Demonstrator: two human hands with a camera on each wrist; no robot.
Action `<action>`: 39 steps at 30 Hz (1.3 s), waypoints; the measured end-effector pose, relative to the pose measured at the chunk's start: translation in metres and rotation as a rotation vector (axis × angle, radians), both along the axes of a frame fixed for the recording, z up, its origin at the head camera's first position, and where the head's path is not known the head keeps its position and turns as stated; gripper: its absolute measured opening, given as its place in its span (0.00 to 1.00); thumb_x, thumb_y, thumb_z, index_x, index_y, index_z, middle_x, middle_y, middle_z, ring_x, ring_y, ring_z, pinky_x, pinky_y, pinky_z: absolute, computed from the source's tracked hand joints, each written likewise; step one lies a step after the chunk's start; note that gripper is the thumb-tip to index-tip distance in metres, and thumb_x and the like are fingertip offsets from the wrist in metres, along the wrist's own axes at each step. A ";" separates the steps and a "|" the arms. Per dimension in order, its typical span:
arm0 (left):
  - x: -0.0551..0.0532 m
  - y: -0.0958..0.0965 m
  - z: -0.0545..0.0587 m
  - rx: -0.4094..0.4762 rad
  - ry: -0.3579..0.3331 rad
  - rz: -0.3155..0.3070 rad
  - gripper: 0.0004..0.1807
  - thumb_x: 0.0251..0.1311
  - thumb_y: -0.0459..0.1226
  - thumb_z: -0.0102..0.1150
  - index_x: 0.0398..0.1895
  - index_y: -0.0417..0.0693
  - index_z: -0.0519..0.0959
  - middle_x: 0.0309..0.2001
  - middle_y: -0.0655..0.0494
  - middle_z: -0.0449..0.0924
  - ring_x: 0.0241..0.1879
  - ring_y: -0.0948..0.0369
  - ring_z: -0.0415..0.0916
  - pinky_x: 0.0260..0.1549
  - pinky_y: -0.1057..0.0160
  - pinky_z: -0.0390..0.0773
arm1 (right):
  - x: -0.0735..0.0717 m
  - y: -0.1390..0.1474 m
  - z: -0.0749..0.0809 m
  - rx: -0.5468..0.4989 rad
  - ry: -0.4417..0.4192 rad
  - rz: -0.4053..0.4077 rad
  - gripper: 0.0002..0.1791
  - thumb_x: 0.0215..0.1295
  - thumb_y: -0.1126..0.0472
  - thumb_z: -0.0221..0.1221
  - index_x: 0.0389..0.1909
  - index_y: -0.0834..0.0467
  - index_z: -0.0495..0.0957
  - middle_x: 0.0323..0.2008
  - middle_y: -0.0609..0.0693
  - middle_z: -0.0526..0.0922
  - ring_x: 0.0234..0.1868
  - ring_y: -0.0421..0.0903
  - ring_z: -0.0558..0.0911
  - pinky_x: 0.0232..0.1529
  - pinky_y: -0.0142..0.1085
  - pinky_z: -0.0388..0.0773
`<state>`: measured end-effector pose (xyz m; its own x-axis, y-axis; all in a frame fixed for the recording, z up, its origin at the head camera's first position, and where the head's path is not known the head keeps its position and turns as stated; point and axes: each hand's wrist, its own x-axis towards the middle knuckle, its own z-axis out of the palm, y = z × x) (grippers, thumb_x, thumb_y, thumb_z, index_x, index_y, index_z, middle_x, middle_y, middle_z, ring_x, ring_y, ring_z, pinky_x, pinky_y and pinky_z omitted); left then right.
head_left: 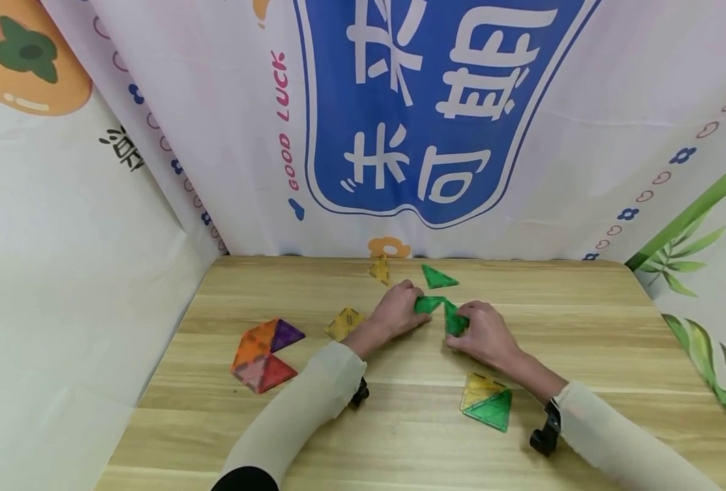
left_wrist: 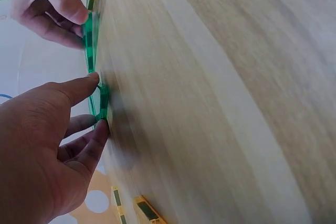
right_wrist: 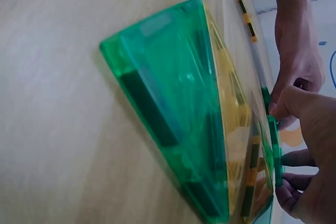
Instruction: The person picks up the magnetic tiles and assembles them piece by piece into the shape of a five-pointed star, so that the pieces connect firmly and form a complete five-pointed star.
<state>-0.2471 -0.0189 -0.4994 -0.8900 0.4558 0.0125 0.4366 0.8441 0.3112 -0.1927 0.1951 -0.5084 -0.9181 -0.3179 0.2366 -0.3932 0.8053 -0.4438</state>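
Note:
My left hand (head_left: 395, 312) pinches a green triangular magnetic tile (head_left: 427, 304) near the middle of the table. In the left wrist view, the thumb and fingertips grip that tile's edges close over the wood. Just to the right, my right hand (head_left: 488, 334) holds a second green triangular tile (head_left: 454, 318) between thumb and fingers. Corners of the two green tiles meet or nearly meet. Behind the hands lies another green triangular tile (head_left: 438, 277), and a yellow tile (head_left: 379, 270) sits at the back edge.
Left of the arms, orange (head_left: 255, 343), purple (head_left: 286, 334), red (head_left: 277, 372) and pink (head_left: 251, 372) tiles form a fan. A yellow tile (head_left: 344, 323) lies by the left wrist. Nearer me, a yellow tile (head_left: 481, 387) adjoins a green one (head_left: 492, 410). A printed cloth (head_left: 265, 225) hangs behind.

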 end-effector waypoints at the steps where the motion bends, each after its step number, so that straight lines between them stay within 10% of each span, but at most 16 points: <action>1: 0.000 0.000 0.000 0.000 -0.001 -0.004 0.30 0.66 0.52 0.73 0.63 0.44 0.83 0.56 0.50 0.81 0.49 0.60 0.80 0.52 0.63 0.82 | 0.000 -0.001 -0.001 0.000 0.006 -0.002 0.26 0.51 0.54 0.76 0.45 0.70 0.88 0.47 0.65 0.88 0.50 0.63 0.85 0.50 0.56 0.85; 28: 0.007 -0.020 0.010 0.031 -0.050 -0.194 0.24 0.71 0.47 0.68 0.66 0.47 0.83 0.58 0.51 0.81 0.55 0.58 0.77 0.56 0.62 0.80 | -0.005 0.003 0.000 -0.027 -0.028 0.084 0.26 0.60 0.54 0.77 0.52 0.68 0.87 0.52 0.63 0.84 0.50 0.59 0.83 0.50 0.55 0.84; 39: -0.017 -0.054 0.010 0.117 0.043 0.127 0.27 0.70 0.48 0.69 0.66 0.46 0.81 0.64 0.46 0.77 0.61 0.51 0.77 0.56 0.53 0.84 | -0.048 0.005 0.006 -0.111 -0.008 0.022 0.24 0.64 0.55 0.75 0.52 0.70 0.87 0.51 0.66 0.85 0.50 0.63 0.85 0.49 0.58 0.84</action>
<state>-0.2638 -0.0730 -0.4896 -0.9379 0.3327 0.0984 0.3438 0.8523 0.3942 -0.2409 0.2004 -0.5023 -0.9133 -0.3100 0.2641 -0.4060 0.7423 -0.5330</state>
